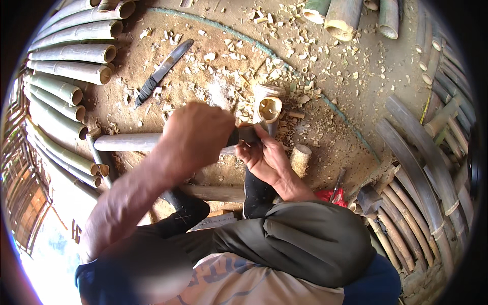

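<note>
My left hand (198,133) is a closed fist above the bamboo pole, its back toward me. Something dark shows at its finger side, but what it grips is mostly hidden. Close beside it, my right hand (272,157) is partly curled, palm up. Between its thumb and fingers sits a small dark grey block (248,133), nearly meeting the left fist. A long bamboo pole (127,142) runs in from the left beneath my left hand. Just beyond my right hand is a short, hollow bamboo piece (269,108) with its cut mouth showing.
A large knife (165,70) with a black-wrapped handle lies on the ground, far left. Bamboo chips (229,76) litter the floor around a green rope (223,28). Bamboo poles (76,52) line the left; split bamboo (414,173) lies right. A bristly stump (300,158) stands near my right wrist.
</note>
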The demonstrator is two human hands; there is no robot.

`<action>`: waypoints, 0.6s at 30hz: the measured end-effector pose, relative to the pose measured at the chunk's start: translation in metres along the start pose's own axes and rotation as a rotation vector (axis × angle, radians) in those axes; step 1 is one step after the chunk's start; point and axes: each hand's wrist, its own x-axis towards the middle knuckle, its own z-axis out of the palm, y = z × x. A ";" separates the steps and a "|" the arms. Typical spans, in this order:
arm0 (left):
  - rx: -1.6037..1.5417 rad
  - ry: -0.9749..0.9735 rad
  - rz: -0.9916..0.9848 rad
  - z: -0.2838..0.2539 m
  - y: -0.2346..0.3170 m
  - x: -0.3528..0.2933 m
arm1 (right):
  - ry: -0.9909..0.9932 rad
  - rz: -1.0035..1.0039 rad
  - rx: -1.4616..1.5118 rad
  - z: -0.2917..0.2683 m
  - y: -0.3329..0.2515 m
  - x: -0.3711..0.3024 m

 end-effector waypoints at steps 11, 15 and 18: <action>-1.007 0.119 -0.575 0.163 0.139 0.008 | 0.305 0.199 -1.220 0.017 -0.093 -0.012; -0.630 0.182 -0.424 0.157 0.119 -0.005 | 0.384 0.089 -0.989 0.005 -0.075 -0.022; -0.151 -0.167 -0.300 0.045 0.045 -0.015 | 0.237 0.050 -0.408 -0.003 -0.028 -0.015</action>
